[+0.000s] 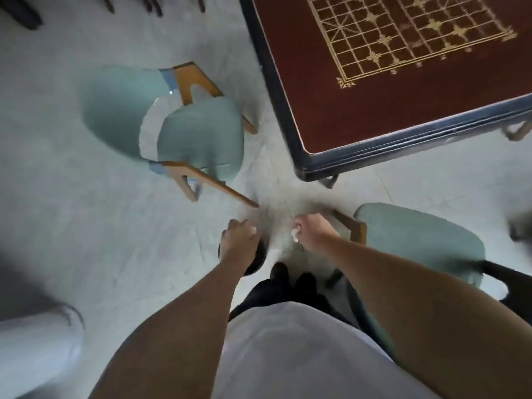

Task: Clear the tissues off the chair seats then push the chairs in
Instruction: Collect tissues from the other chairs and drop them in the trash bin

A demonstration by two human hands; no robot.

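Two teal-cushioned chairs with wooden arms stand away from the table, and no tissue shows on either seat. One chair point(198, 133) is at the left, the other chair point(417, 240) at the right beside my arm. My right hand point(313, 230) grips a crumpled white tissue point(295, 234) in its curled fingers. My left hand point(239, 240) is curled too, with a small white bit of tissue point(253, 230) at its fingertips. It hovers over a round black bin point(257, 262) on the floor by my feet. The picture is blurred by motion.
A dark red table point(316, 110) with a navy edge and a gold chessboard grid fills the upper right. A white rounded object point(37, 349) stands at the lower left. Dark furniture legs point(155, 4) show at the top. Pale floor lies between the chairs.
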